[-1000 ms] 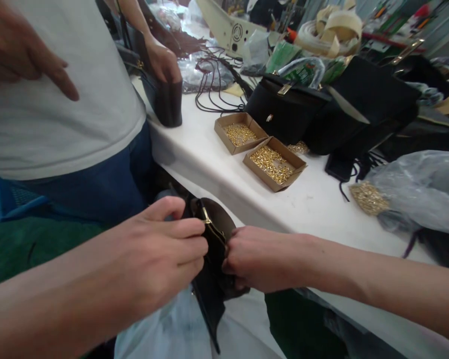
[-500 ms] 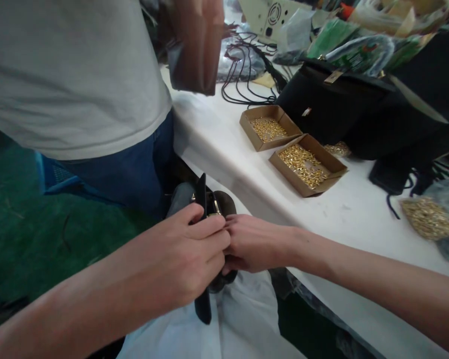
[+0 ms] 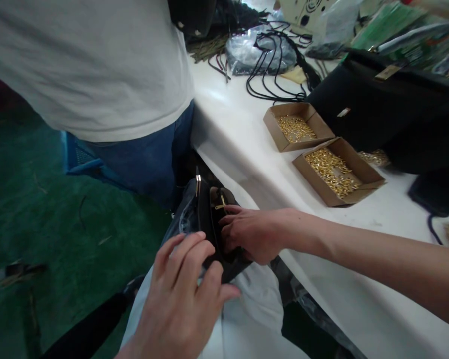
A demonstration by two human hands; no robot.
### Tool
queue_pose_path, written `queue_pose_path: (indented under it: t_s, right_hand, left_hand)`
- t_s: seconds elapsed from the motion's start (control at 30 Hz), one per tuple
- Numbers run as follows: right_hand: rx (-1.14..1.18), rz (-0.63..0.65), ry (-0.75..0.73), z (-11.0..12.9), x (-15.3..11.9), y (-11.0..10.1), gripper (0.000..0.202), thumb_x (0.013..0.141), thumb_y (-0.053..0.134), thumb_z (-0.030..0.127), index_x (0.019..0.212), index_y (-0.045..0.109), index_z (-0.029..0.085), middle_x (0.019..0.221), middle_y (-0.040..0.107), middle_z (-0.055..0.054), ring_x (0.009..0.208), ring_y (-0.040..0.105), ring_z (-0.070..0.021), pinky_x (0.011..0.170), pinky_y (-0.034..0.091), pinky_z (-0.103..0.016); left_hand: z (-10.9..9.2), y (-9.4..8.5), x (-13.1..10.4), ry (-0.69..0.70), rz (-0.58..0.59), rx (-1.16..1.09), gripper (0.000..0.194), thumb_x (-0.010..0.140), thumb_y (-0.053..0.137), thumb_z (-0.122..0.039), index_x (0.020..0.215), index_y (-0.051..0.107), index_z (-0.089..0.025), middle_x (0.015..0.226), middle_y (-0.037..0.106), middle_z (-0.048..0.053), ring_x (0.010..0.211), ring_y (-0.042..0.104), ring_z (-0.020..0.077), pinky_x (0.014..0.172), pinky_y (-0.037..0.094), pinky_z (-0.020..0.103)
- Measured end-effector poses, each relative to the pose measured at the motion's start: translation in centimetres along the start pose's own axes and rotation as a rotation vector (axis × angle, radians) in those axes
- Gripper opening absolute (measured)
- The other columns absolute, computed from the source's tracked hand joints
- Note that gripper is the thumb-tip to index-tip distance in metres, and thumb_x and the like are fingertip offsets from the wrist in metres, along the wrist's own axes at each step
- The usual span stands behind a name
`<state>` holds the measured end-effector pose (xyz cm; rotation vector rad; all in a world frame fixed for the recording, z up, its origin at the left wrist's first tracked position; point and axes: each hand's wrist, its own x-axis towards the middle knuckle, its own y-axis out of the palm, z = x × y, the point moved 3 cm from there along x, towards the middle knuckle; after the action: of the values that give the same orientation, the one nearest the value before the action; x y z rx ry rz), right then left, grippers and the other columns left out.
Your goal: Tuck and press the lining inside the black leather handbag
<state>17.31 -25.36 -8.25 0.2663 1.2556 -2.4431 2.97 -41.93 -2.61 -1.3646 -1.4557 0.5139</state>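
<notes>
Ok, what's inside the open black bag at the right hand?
The right hand has its fingers inside the black bag, near a gold zipper pull; the hand and shadow hide whatever lies deeper.

The lap bag [image 3: 205, 219] looks leather-like and matt, its zip pull [image 3: 220, 206] shiny metal; the boxes [image 3: 314, 185], matt cardboard; their fittings [image 3: 335, 172], glossy metal.

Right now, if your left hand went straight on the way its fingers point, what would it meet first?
The left hand would likely meet the black bag, which lies just ahead; depth is unclear, so the two may be touching.
</notes>
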Motion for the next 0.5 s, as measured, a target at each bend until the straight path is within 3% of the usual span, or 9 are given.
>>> queue_pose_path:
  t_s: [0.07, 0.13, 0.2, 0.3, 0.4, 0.5]
  right_hand:
    - [-0.015, 0.027, -0.02, -0.1, 0.3, -0.3, 0.023, 0.082, 0.081, 0.007, 0.095, 0.084, 0.027, 0.12, 0.083, -0.006, 0.137, 0.064, -0.0378, 0.136, 0.021, -0.07]
    - [-0.034, 0.029, -0.057, -0.1, 0.3, -0.7, 0.017, 0.086, 0.081, 0.008, 0.091, 0.084, 0.024, 0.12, 0.083, -0.009, 0.137, 0.064, -0.0379, 0.136, 0.026, -0.066]
    - [-0.036, 0.005, -0.082, -0.2, 0.3, -1.1, 0.013, 0.089, 0.085, 0.011, 0.097, 0.086, 0.022, 0.124, 0.082, -0.01, 0.136, 0.065, -0.0379, 0.134, 0.031, -0.06]
    - [0.007, -0.066, -0.06, -0.4, 0.2, -1.3, 0.021, 0.087, 0.092, 0.017, 0.107, 0.088, 0.023, 0.126, 0.083, -0.009, 0.127, 0.068, -0.037, 0.13, 0.037, -0.054]
    - [0.057, -0.057, -0.081, -0.3, 0.4, -1.2, 0.019, 0.09, 0.088, 0.015, 0.108, 0.087, 0.022, 0.12, 0.085, -0.009, 0.124, 0.07, -0.0371, 0.128, 0.037, -0.056]
    - [0.184, 0.005, -0.059, 0.0, 0.8, -1.3, 0.025, 0.097, 0.079, 0.009, 0.12, 0.085, 0.019, 0.125, 0.083, -0.012, 0.127, 0.07, -0.0353, 0.124, 0.042, -0.052]
  left_hand:
    - [0.0, 0.7, -0.6, -0.043, -0.022, 0.072, 0.031, 0.107, 0.073, -0.022, 0.138, 0.076, -0.021, 0.153, 0.064, 0.016, 0.161, 0.046, 0.0322, 0.138, 0.033, 0.053]
    - [-0.1, 1.6, -1.3, -0.028, 0.031, 0.149, 0.046, 0.109, 0.061, -0.016, 0.153, 0.069, -0.027, 0.174, 0.052, 0.01, 0.171, 0.031, 0.0299, 0.144, 0.018, 0.053]
    - [-0.2, 2.7, -1.8, 0.034, 0.098, 0.183, 0.046, 0.11, 0.054, -0.015, 0.151, 0.071, -0.026, 0.183, 0.044, 0.002, 0.176, 0.021, 0.026, 0.147, 0.004, 0.049]
    - [-0.3, 3.9, -2.2, 0.084, 0.138, 0.186, 0.033, 0.109, 0.055, -0.017, 0.13, 0.08, -0.022, 0.188, 0.036, 0.0, 0.178, 0.016, 0.0275, 0.147, -0.001, 0.051]
    - [0.5, 4.4, -2.4, -0.004, 0.137, 0.158, 0.025, 0.104, 0.059, -0.015, 0.112, 0.081, -0.024, 0.188, 0.035, 0.0, 0.174, 0.026, 0.0294, 0.144, 0.008, 0.053]
    - [2.2, 4.0, -2.7, -0.11, 0.161, 0.049, 0.028, 0.1, 0.062, -0.01, 0.109, 0.083, -0.027, 0.188, 0.036, -0.001, 0.164, 0.04, 0.0316, 0.133, 0.033, 0.055]
